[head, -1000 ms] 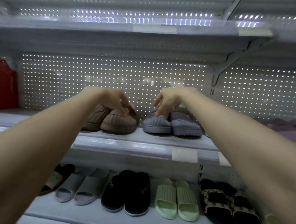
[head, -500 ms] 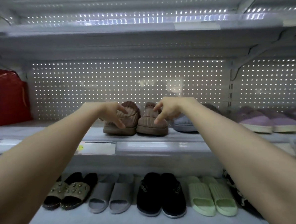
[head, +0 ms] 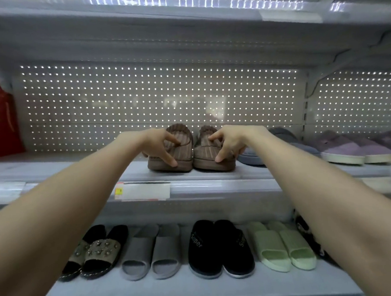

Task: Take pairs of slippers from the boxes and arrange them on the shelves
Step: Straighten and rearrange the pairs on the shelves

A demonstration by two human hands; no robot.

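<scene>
Brown slippers (head: pixel 184 165) stand side by side on the middle shelf (head: pixel 226 187). Left hand (head: pixel 159 147) pinches the left one, thumb at the sole edge, forefinger on the upper. Right hand (head: pixel 230 145) pinches the right one likewise. Grey slippers (head: pixel 250 157) lie just beside, to the right. Lower shelf (head: pixel 153 292) carries other pairs.

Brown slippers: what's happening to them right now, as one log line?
brown slippers: side by side on middle shelf | left hand: grips one | right hand: grips the other
</scene>
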